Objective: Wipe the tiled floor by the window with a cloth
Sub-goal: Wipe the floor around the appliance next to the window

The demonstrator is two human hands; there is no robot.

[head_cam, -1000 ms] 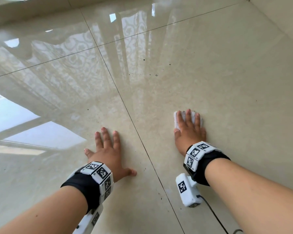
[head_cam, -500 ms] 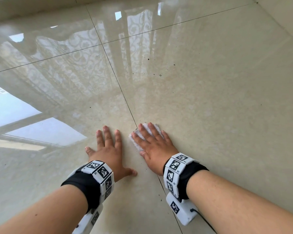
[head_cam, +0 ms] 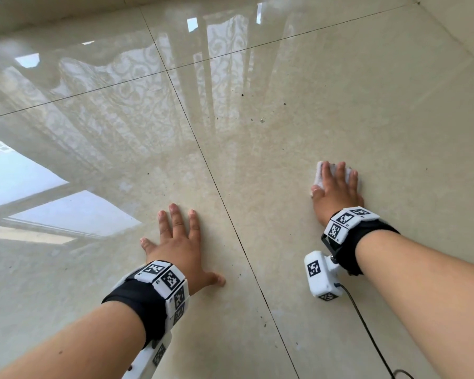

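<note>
Both my hands lie flat, fingers straight: left hand [head_cam: 179, 247] on the bare floor [head_cam: 285, 77], right hand [head_cam: 337, 192] pressing the cloth [head_cam: 319, 175] right of the grout line [head_cam: 230, 217]. Soft, light, likely bunches; I'd pin it under my palm.

The left hand [head_cam: 179, 243] lies flat on the glossy beige tiled floor [head_cam: 381, 105], fingers spread, just left of a dark grout line [head_cam: 222, 198]. The right hand [head_cam: 338, 192] is well apart on the next tile and presses a white cloth [head_cam: 318, 177] with straight fingers. The 2 wrists carry black bands [head_cam: 349, 222] with square markers. A white box [head_cam: 320, 277] with a cable [head_cam: 367, 335] sits under the right wrist. Dark specks [head_cam: 242, 94] lie farther ahead.
</note>
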